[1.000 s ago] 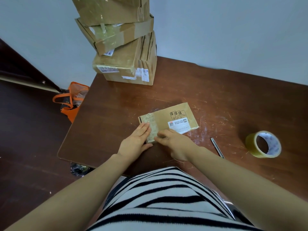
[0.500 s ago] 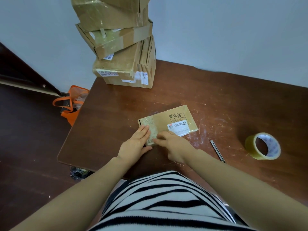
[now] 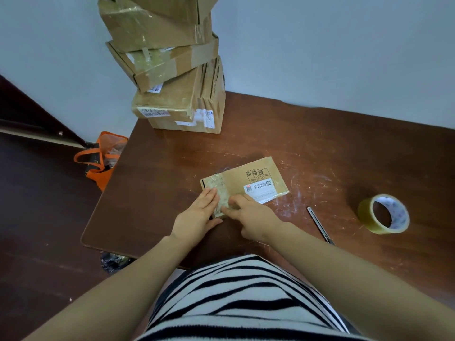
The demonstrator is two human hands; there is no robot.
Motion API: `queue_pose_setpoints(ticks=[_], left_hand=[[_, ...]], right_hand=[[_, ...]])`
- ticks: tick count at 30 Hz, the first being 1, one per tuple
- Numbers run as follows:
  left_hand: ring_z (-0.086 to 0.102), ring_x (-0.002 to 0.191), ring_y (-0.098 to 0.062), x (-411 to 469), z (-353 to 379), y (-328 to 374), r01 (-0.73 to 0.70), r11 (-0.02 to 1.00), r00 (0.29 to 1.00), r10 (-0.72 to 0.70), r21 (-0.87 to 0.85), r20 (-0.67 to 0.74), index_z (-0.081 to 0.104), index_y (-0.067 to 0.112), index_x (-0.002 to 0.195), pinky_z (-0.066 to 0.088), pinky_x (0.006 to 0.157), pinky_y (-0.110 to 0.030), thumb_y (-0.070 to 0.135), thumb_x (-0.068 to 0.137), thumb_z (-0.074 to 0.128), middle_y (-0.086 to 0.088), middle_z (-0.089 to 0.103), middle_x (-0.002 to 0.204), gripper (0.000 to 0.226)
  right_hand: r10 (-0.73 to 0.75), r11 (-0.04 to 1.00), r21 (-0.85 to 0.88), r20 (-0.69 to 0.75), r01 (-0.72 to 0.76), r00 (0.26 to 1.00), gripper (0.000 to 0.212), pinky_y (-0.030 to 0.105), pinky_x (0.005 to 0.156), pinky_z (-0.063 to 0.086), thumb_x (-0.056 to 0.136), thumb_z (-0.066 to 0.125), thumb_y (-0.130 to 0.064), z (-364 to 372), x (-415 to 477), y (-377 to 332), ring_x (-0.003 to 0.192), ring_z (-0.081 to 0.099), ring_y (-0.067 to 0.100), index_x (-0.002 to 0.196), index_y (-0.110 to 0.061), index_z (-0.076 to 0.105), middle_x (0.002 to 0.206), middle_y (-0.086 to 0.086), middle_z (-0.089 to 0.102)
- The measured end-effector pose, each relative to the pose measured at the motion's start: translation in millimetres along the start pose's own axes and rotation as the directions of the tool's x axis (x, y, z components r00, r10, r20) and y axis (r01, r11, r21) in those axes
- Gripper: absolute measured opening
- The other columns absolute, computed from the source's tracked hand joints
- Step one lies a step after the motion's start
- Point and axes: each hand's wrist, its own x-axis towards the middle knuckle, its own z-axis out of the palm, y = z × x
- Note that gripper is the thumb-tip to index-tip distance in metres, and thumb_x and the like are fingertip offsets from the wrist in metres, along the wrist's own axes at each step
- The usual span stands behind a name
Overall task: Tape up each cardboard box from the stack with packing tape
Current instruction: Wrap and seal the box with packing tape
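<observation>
Little has moved: your left hand [image 3: 197, 214] and right hand [image 3: 248, 215] stay flat, smoothing tape [image 3: 219, 190] onto the small box [image 3: 256, 177], probably nearly sealed.

Forearms are angling in toward frame centre: left hand [image 3: 197, 214] is lying flat with fingers straight, right hand [image 3: 250, 215] is pressing down beside it, knuckles raised.

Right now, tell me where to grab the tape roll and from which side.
Pinch the near wall of the tape roll from above, fingers in the core, thumb outside. It seems to lie flat, hole up, clear of the cutter, so the ring's wall is free. The right hand is nearer.
</observation>
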Motion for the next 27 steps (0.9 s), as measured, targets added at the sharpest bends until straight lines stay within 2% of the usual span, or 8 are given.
queue_pose_setpoints(ticks=[2, 4, 9, 12, 16, 20, 24, 27], left_hand=[[0.016, 0.141, -0.013, 1, -1, 0, -0.011, 0.999, 1.0, 0.012, 0.038, -0.007, 0.042, 0.007, 0.143, 0.035, 0.108, -0.026, 0.029, 0.084, 0.072, -0.002, 0.031, 0.153, 0.069], [0.046, 0.13, -0.027, 1, -3, 0, -0.048, 0.994, 0.998, 0.043, 0.099, 0.052, 0.059, 0.0, 0.127, 0.056, 0.086, -0.041, 0.027, 0.068, 0.085, -0.013, 0.052, 0.139, 0.07], [0.055, 0.122, -0.035, 7, 3, 5, -0.104, 0.98, 0.993, 0.092, 0.168, 0.074, 0.062, -0.004, 0.12, 0.053, 0.089, -0.048, 0.031, 0.069, 0.085, -0.019, 0.057, 0.13, 0.066], [0.054, 0.117, -0.03, 15, -1, 16, -0.105, 0.988, 0.994, 0.102, 0.113, 0.031, 0.066, 0.001, 0.116, 0.056, 0.084, -0.041, 0.041, 0.084, 0.057, -0.013, 0.058, 0.123, 0.052], [0.062, 0.087, -0.029, 35, -15, 32, -0.08, 0.987, 0.996, 0.084, 0.14, -0.025, 0.074, 0.01, 0.089, 0.051, 0.072, -0.036, 0.041, 0.082, 0.038, -0.004, 0.065, 0.1, 0.048], [0.061, 0.092, -0.031, 60, -26, 44, -0.06, 0.992, 0.998, 0.064, 0.111, -0.029, 0.075, 0.009, 0.093, 0.046, 0.078, -0.039, 0.043, 0.083, 0.03, -0.004, 0.066, 0.106, 0.057], [0.061, 0.088, -0.033, 79, -34, 68, -0.063, 0.996, 0.995, 0.068, 0.057, -0.079, 0.076, 0.006, 0.093, 0.046, 0.077, -0.041, 0.042, 0.084, 0.029, -0.006, 0.067, 0.105, 0.06], [0.059, 0.098, -0.03, 88, -39, 87, -0.04, 0.999, 0.998, 0.039, -0.009, -0.047, 0.074, 0.007, 0.1, 0.043, 0.085, -0.04, 0.045, 0.085, 0.024, -0.006, 0.065, 0.113, 0.064]], right_hand=[[-0.014, 0.998, 0.068, 0.005, 0.014, 1.0, 0.07, 0.035, 0.104, 0.04, 0.08, 0.054, 0.001, 0, -1, 4, 0.134, 0.024, 0.015, 0.145, -0.022, 0.038, 0.145, 0.0, 0.028], [-0.029, 0.988, 0.15, -0.015, 0.031, 0.999, 0.066, 0.033, 0.108, 0.035, 0.078, 0.052, 0.005, -1, -2, 7, 0.134, 0.029, 0.016, 0.139, -0.02, 0.048, 0.146, 0.001, 0.031], [0.23, 0.925, 0.358, -0.268, -0.125, 0.936, 0.054, 0.03, 0.1, 0.041, 0.078, 0.045, 0.006, -1, -23, 37, 0.13, 0.041, 0.017, 0.123, -0.017, 0.064, 0.136, -0.002, 0.051], [0.516, 0.809, 0.514, -0.387, -0.286, 0.765, 0.049, 0.028, 0.095, 0.044, 0.081, 0.045, 0.005, -3, -49, 68, 0.123, 0.048, 0.017, 0.119, -0.016, 0.066, 0.13, -0.003, 0.056], [0.768, 0.616, 0.701, -0.431, -0.36, 0.473, 0.052, 0.025, 0.089, 0.042, 0.074, 0.044, 0.011, -14, -88, 106, 0.117, 0.051, 0.021, 0.114, -0.013, 0.067, 0.123, 0.002, 0.058], [0.908, 0.417, 0.748, -0.368, -0.517, 0.2, 0.056, 0.032, 0.098, 0.037, 0.072, 0.055, 0.009, -10, -130, 138, 0.123, 0.044, 0.026, 0.124, -0.011, 0.054, 0.129, 0.009, 0.049], [0.968, 0.251, 0.546, -0.159, -0.799, 0.196, 0.06, 0.037, 0.111, 0.02, 0.077, 0.066, -0.008, 8, -154, 159, 0.133, 0.032, 0.03, 0.134, -0.011, 0.045, 0.136, 0.013, 0.045], [0.956, 0.292, 0.399, -0.147, -0.869, 0.254, 0.03, 0.032, 0.108, 0.022, 0.088, 0.052, -0.013, 21, -160, 165, 0.117, 0.05, 0.027, 0.116, -0.019, 0.061, 0.106, 0.006, 0.065]])
